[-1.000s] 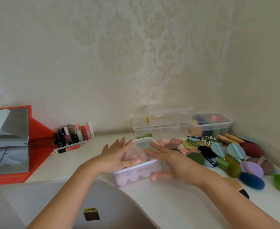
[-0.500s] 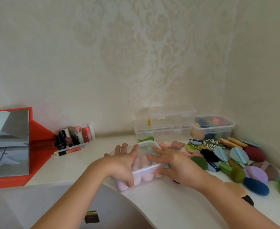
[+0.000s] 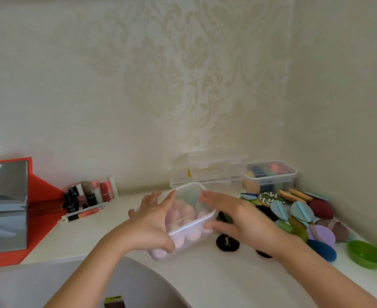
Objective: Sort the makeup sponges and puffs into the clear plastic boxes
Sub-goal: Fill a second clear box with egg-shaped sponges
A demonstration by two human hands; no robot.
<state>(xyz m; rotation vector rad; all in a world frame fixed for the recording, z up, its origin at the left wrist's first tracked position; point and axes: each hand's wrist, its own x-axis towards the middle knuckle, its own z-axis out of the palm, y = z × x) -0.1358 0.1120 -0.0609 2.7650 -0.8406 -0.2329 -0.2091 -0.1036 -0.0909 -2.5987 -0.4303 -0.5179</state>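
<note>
While the clear plastic box (image 3: 189, 227) is gripped from both sides, it is seen tilted over the front of the white table (image 3: 107, 232), with its far end raised; whether its near corner touches the surface cannot be told. The left hand (image 3: 149, 227) is clamped on the box's left side, with the thumb curled under the near corner and the fingers spread across the top. The right hand (image 3: 245, 218), slightly blurred, is closed on the right side, with the thumb below the rim and the fingers laid over the top. Pink sponges (image 3: 183, 215) are packed inside the box. A black puff (image 3: 227, 242) with a gold logo is found just beside it on the right. A pile of coloured puffs (image 3: 298, 214) is spread further right, with a green bowl (image 3: 366, 254) at its near edge. Stacked clear boxes (image 3: 207, 172) and a closed box of sponges (image 3: 272, 174) are set against the wall behind
</note>
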